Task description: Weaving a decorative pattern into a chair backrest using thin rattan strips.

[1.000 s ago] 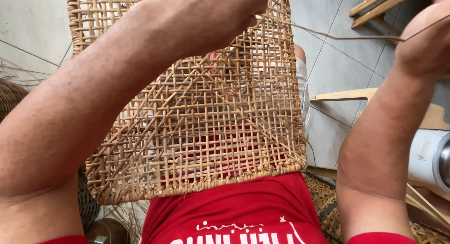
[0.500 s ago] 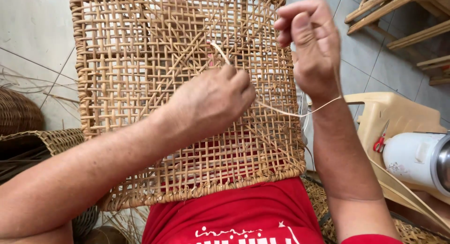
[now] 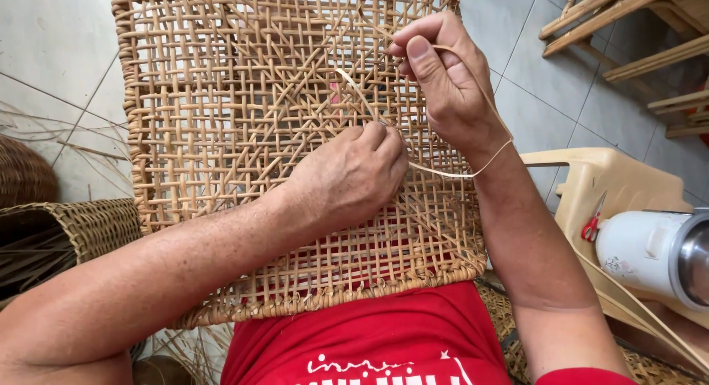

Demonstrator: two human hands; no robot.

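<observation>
Woven cane panel (image 3: pixel 244 134), top cut by the upper frame edge, centre hidden behind left hand (image 3: pixel 347 182); white flask (image 3: pixel 653 256) cropped at right edge; wicker basket (image 3: pixel 52 237) cropped at left.

Setting: a home-based cane-weaving workshop, floor-level work area. Evidence: pale grey tiled floor (image 3: pixel 52 52) strewn with loose thin cane strands (image 3: pixel 44 134); a finished round woven basket of tan rattan (image 3: pixel 81 226) at left, a darker brown wicker piece (image 3: pixel 26 174) behind it. Bare wooden slatted frames (image 3: pixel 628 23) lie at upper right. A beige plastic chair (image 3: pixel 613 182) carries small red-handled scissors (image 3: pixel 591 224) and a white cylindrical flask (image 3: pixel 650 248).
</observation>
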